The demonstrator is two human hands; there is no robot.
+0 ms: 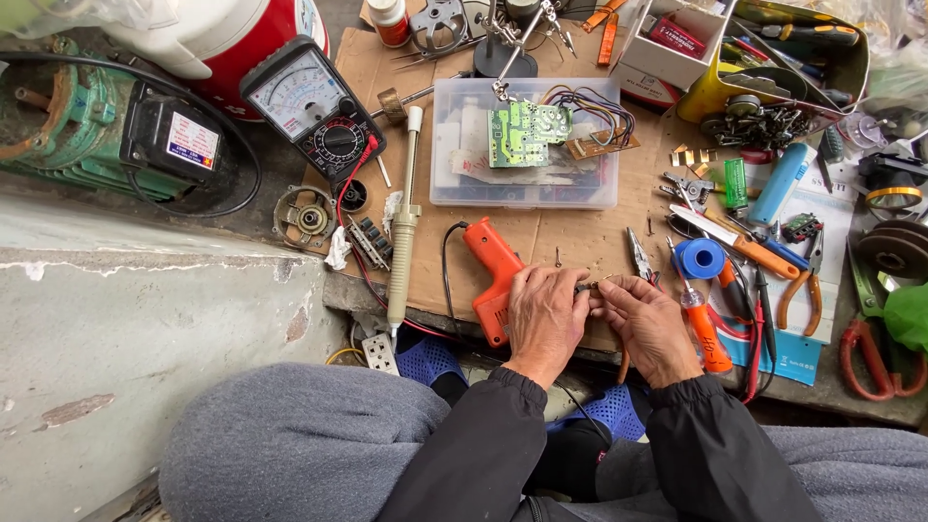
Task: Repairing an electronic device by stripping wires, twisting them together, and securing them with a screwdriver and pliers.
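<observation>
A small part [587, 287] is pinched between the fingers of the left hand [544, 319] and right hand [646, 324], over the cardboard sheet [541, 237], beside the orange soldering gun [493, 275]. The circuit board [527, 133] is left untouched on the clear box [464, 188].

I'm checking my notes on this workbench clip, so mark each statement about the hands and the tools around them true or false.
1. Both hands meet over the brown cardboard sheet, pinching one small part between their fingertips. True: the left hand and right hand close on a tiny part, too small to identify.
2. The orange pistol-shaped soldering gun is held in the right hand. False: it lies on the cardboard, beside the left hand.
3. The green circuit board rests on a clear plastic box. True.
4. The black analogue multimeter lies right of the hands. False: it lies to the upper left.
</observation>
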